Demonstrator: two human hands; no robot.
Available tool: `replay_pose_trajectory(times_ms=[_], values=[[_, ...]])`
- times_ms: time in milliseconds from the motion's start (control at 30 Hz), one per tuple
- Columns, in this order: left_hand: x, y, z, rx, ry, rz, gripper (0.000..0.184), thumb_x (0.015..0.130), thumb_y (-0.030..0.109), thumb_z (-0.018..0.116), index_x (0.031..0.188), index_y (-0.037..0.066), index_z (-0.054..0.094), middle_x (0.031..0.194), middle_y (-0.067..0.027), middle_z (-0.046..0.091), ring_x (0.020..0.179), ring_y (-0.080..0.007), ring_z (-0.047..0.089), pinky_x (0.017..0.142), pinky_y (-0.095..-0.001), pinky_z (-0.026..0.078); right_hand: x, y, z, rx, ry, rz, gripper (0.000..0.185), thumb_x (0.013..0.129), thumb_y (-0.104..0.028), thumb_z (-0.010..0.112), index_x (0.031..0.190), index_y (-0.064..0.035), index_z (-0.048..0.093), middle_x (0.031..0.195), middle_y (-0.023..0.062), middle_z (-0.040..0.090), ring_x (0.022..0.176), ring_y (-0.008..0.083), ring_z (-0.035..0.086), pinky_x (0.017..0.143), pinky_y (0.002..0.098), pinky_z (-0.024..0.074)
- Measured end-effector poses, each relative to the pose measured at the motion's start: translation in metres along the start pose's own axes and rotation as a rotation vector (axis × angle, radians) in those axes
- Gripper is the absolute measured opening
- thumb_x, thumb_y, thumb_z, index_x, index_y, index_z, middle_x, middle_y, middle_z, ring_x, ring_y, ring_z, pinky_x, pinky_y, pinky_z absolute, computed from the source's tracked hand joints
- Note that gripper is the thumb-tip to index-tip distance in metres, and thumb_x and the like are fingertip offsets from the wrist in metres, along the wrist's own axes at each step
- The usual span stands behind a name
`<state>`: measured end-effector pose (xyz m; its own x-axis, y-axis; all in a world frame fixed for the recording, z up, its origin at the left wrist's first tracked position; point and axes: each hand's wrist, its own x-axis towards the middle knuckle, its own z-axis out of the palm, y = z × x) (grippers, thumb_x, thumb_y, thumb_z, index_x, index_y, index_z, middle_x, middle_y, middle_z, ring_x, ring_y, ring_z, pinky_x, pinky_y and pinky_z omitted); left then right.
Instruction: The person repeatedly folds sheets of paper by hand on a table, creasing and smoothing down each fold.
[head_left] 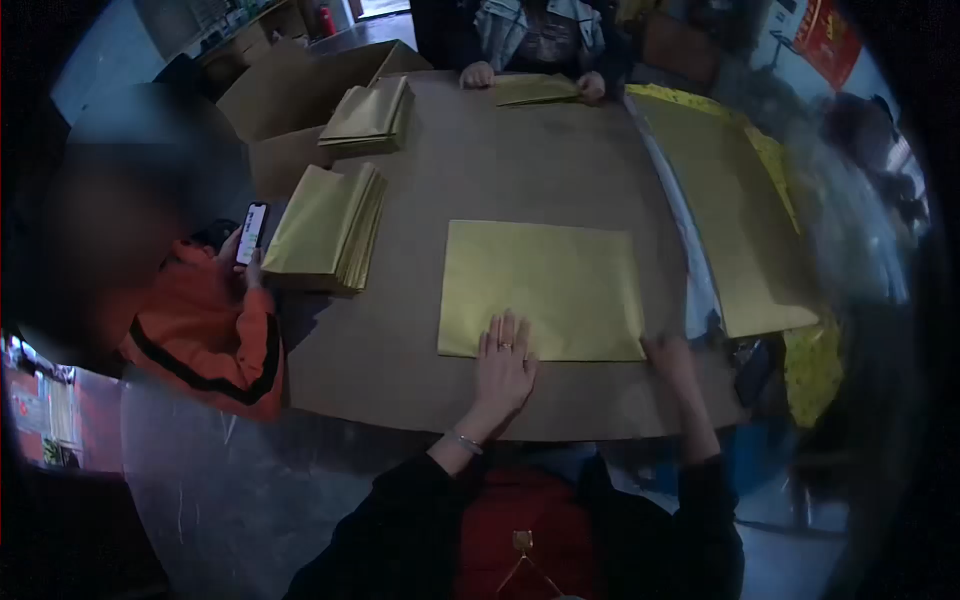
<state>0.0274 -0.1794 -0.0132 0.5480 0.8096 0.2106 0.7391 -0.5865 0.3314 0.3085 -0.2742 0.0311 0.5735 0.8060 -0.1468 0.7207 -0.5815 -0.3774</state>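
A gold-yellow paper sheet (540,285) lies flat in front of me, with a raised crease or fold along its right edge. My left hand (507,358) rests open on its lower middle, fingers stretched out and a ring on one of them. At the sheet's lower right corner is my right hand (670,360), somewhat blurred, its fingers curled together against the corner. How firmly they grip the paper is hard to see.
Brown board (400,385) covers the table. Folded gold paper stacks (322,225) stand at left, near a cardboard box (300,100). A large paper pile (725,210) lies right. A person in orange (215,330) holds a phone (252,233); another person's hands touch folded paper (537,90) opposite.
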Motion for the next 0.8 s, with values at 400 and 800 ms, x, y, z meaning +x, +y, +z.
replay_pose_trajectory(times_ms=[400, 800], values=[[-0.001, -0.018, -0.001, -0.104, -0.034, 0.087, 0.057, 0.092, 0.037, 0.047, 0.14, 0.008, 0.035, 0.148, -0.0157, 0.026, 0.136, -0.0334, 0.025, 0.108, -0.0492, 0.025, -0.013, 0.008, 0.012, 0.902, -0.459, 0.275, 0.03, 0.092, -0.027, 0.056, 0.092, 0.0028, 0.056, 0.064, 0.0095, 0.058, 0.042, 0.0129, 0.052, 0.039, 0.0289, 0.0448], [0.031, -0.098, -0.104, 0.218, 0.097, -0.111, 0.066, 0.088, 0.034, 0.054, 0.139, -0.001, 0.031, 0.147, -0.0196, 0.025, 0.137, -0.0319, 0.024, 0.112, -0.045, 0.02, -0.112, -0.035, 0.044, 0.967, -0.475, 0.384, 0.029, 0.092, -0.025, 0.057, 0.099, 0.003, 0.058, 0.084, 0.013, 0.067, 0.046, 0.0125, 0.054, 0.043, 0.0259, 0.0439]])
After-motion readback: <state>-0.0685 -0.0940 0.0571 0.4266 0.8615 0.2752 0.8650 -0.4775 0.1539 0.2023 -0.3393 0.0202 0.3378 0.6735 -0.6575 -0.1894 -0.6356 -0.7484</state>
